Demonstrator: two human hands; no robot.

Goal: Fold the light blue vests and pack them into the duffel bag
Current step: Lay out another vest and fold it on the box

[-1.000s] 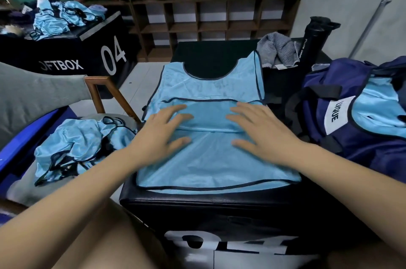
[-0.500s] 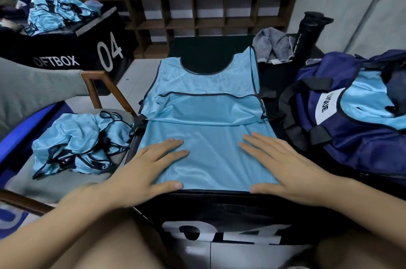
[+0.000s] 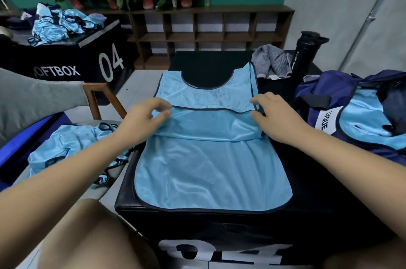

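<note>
Atop the box (image 3: 312, 180) — left hand (image 3: 140, 119), right hand (image 3: 276, 115) pinch the vest (image 3: 208, 159).

Black padded soft-box tabletop (image 3: 307, 180), bearing: light blue mesh vest (image 3: 211, 169), spread flat; crumpled grey striped cloth (image 3: 272, 63); upright black sport bottle (image 3: 304, 53); navy fabric duffel bag (image 3: 329, 84).

You have the vest (image 3: 211, 165) spread on the box (image 3: 307, 176) at frame centre, the duffel bag (image 3: 318, 93) right of it, a heap of vests (image 3: 72, 148) lower left, and the cloth (image 3: 270, 62) and sport bottle (image 3: 305, 53) behind, upper right.
</note>
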